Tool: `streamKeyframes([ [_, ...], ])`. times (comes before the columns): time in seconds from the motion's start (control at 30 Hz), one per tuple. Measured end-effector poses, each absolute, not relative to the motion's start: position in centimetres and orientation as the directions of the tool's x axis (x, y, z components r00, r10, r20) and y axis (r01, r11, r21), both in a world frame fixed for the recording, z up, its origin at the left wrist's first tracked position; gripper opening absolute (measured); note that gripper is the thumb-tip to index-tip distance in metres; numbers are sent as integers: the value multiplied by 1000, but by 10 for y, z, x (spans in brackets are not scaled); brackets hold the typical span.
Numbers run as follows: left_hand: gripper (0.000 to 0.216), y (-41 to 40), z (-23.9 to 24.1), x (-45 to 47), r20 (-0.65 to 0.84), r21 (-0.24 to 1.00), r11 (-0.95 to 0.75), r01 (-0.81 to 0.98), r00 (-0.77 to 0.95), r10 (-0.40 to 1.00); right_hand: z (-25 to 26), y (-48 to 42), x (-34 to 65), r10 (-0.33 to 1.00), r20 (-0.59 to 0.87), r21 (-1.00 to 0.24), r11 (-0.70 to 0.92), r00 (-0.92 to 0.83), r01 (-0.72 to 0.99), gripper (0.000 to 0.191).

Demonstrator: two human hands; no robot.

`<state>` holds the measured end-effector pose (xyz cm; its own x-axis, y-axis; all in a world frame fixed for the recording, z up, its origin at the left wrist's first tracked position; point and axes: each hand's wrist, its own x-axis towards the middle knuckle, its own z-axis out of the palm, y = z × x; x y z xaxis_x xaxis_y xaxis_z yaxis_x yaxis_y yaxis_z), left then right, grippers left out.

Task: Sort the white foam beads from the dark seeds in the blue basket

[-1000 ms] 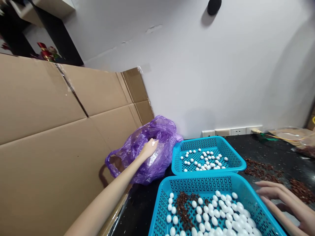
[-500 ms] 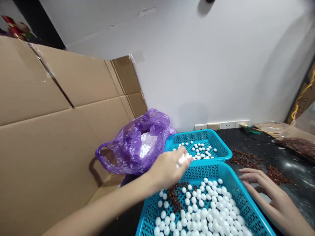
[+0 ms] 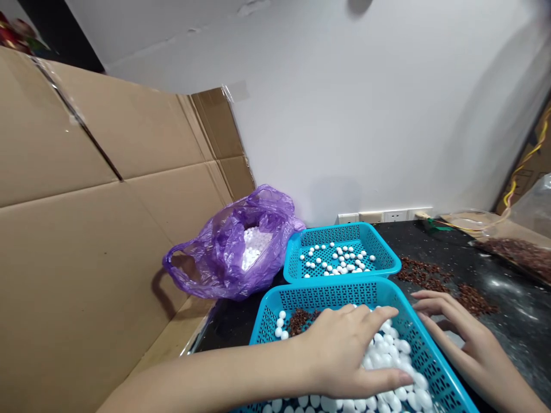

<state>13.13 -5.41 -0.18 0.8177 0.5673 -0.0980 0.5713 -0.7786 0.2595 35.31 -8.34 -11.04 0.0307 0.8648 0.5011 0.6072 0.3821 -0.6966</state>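
My left hand (image 3: 348,350) is palm down over the near blue basket (image 3: 327,293), thumb and fingers apart, open above the white egg-shaped balls (image 3: 387,358). It covers part of them; whether the palm touches any is hidden. A small heap of reddish-brown bits (image 3: 299,320) lies in the same basket. My right hand (image 3: 460,332) rests by the basket's right rim, fingers loosely stretched and open. Something pale shows under its palm, too covered to name. Behind stands a second blue basket (image 3: 390,267) with scattered white balls (image 3: 343,264).
A purple plastic bag (image 3: 219,267) of white balls leans by a cardboard sheet (image 3: 86,258) on the left. Reddish-brown bits (image 3: 424,274) lie on the black tabletop (image 3: 512,330). Sockets (image 3: 395,216) line the wall, and a bag of brown bits (image 3: 516,255) sits far right.
My left hand has come from the far basket's front edge down and right over the near basket. It held white balls before; its fingers are now spread. The right hand stays by the rim.
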Motion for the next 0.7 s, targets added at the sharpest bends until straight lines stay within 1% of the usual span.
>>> streamKeyframes([
  [0.07, 71, -57, 6, 127, -129, 322, -749, 579, 811, 571, -110, -84, 353, 869, 494, -695, 377, 26, 612, 20],
  [0.13, 65, -57, 14, 121, -134, 388, -713, 584, 801, 583, -109, -85, 353, 869, 494, -687, 377, 18, 622, 19],
  [0.17, 60, -54, 18, 117, -112, 422, -689, 589, 788, 605, -108, -85, 353, 868, 497, -681, 379, 15, 626, 20],
  [0.23, 48, -40, 27, 106, 14, 483, -642, 595, 728, 685, -106, -86, 353, 867, 499, -674, 381, 10, 633, 21],
  [0.3, 37, -15, 35, 89, 196, 506, -585, 635, 575, 794, -105, -86, 353, 866, 500, -673, 381, 10, 635, 22],
  [0.33, 32, 2, 39, 79, 291, 498, -544, 675, 461, 838, -104, -87, 353, 867, 499, -673, 379, 11, 636, 22],
  [0.37, 28, 21, 42, 67, 363, 488, -475, 732, 324, 874, -104, -87, 353, 866, 500, -672, 379, 11, 637, 22],
  [0.4, 28, 41, 44, 54, 380, 489, -411, 769, 236, 894, -104, -87, 353, 866, 499, -671, 379, 11, 637, 21],
  [0.47, 29, 78, 45, 28, 357, 488, -298, 820, 124, 926, -106, -87, 353, 864, 504, -668, 385, 7, 637, 21],
  [0.53, 27, 110, 41, 7, 271, 480, -195, 855, 66, 960, -108, -87, 353, 860, 510, -666, 397, -2, 631, 20],
  [0.63, 26, 140, 26, -8, 147, 467, -109, 878, 45, 988, -111, -86, 353, 854, 520, -667, 415, -11, 619, 18],
  [0.7, 26, 152, 13, -7, 111, 470, -95, 877, 48, 993, -110, -85, 352, 849, 528, -668, 421, -8, 613, 18],
])
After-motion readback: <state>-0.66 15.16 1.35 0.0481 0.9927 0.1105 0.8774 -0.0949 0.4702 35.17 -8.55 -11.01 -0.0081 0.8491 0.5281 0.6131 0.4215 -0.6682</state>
